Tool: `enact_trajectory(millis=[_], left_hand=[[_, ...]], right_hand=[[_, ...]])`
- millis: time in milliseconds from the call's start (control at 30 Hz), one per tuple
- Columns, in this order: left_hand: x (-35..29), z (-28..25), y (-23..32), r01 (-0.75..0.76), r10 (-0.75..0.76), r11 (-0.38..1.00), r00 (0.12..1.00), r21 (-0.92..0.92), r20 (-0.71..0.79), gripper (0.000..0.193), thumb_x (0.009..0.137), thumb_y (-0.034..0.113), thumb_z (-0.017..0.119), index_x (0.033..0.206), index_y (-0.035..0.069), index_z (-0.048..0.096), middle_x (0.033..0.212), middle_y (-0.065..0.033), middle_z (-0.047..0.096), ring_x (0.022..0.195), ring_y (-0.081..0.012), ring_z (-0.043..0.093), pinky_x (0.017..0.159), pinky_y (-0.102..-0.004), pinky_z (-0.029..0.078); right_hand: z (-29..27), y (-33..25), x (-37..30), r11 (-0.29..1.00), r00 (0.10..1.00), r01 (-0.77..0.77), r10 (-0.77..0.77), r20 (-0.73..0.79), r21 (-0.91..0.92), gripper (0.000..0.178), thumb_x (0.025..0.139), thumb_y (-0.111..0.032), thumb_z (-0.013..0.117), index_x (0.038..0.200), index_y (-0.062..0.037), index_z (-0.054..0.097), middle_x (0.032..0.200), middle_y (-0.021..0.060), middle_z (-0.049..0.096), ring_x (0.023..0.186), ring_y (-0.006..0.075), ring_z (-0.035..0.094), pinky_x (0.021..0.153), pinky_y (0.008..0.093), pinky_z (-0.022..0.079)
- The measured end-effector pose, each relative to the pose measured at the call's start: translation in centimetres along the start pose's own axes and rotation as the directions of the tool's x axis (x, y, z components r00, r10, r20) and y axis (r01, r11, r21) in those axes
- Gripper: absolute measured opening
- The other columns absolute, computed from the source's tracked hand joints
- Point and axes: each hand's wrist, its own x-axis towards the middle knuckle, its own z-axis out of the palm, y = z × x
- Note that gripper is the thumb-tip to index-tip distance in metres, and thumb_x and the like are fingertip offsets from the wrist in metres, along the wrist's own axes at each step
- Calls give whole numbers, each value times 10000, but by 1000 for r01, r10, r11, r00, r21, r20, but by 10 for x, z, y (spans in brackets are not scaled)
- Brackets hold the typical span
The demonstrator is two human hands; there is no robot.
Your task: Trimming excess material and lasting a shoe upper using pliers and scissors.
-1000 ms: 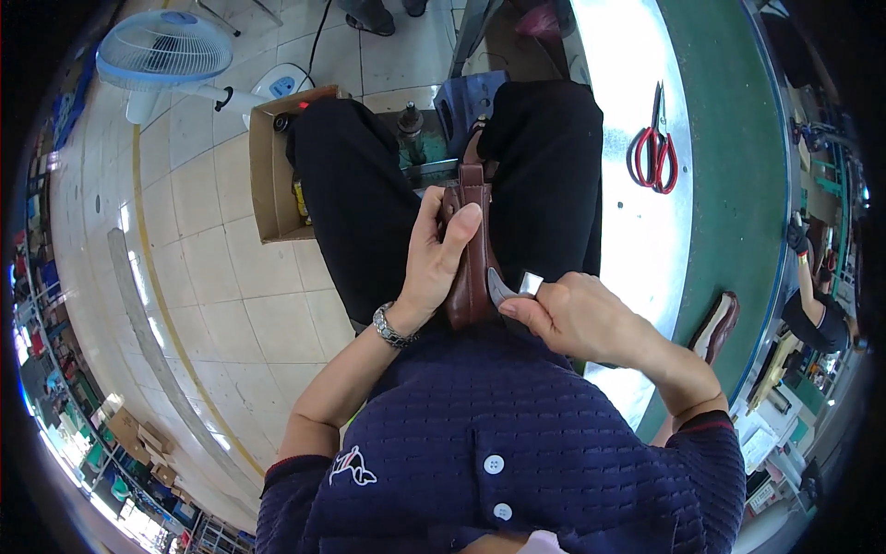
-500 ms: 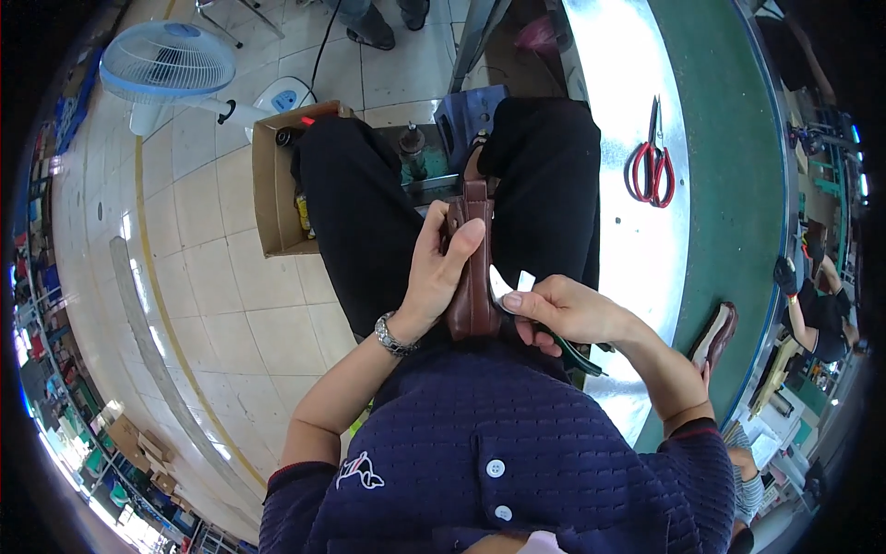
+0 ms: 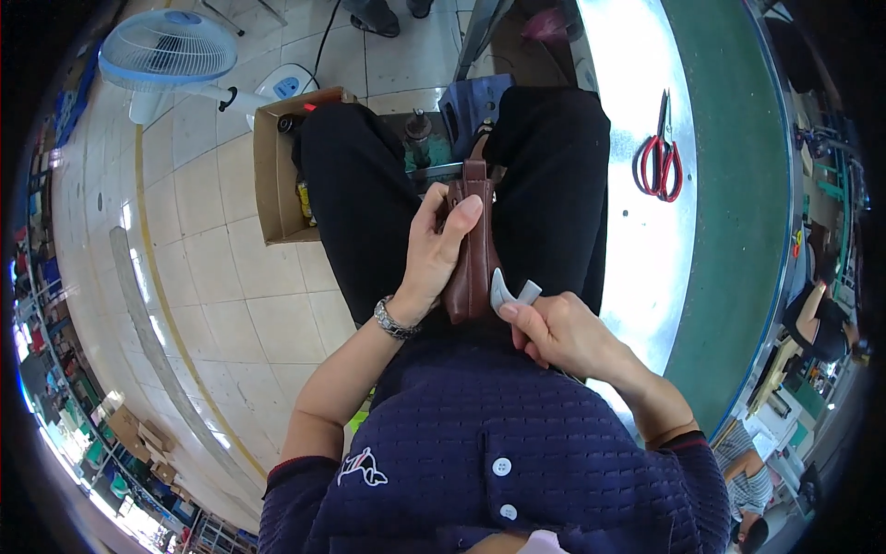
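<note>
Above lap (image 3: 552, 175), left hand (image 3: 434, 252) clasping leatherwork (image 3: 472, 272), right hand (image 3: 574, 334) gripping tool (image 3: 528, 293)

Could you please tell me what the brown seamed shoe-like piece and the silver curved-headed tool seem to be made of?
The brown seamed shoe-like piece: probably leather, real or imitation, smooth with a soft gloss. The silver curved-headed tool: the visible part looks like polished metal, perhaps steel, from its bright sheen.

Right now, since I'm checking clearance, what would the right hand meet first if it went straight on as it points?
Probably the brown stitched leather piece held by the left hand, with the curved silver metal tool in the right hand touching first; depth is unclear.
</note>
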Motion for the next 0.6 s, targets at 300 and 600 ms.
enact_trajectory(millis=[300,600], left_hand=[[4,-3,-2,-7,11,999,992,-31,127,462,887,450,636,1117,75,496,919,-24,574,816,-55,524,749,-220,449],[43,-22,-42,432,-354,896,835,-104,421,900,835,794,151,1035,25,574,863,-114,651,838,-235,658,790,-352,528]], right_hand=[[7,18,-14,909,977,172,-206,-49,-379,581,964,-494,439,698,-41,688,568,140,616,520,292,626,511,398,495],[-31,65,-25,995,886,-103,98,-453,14,390,932,-345,576,785,4,673,621,146,627,570,302,627,562,386,481]])
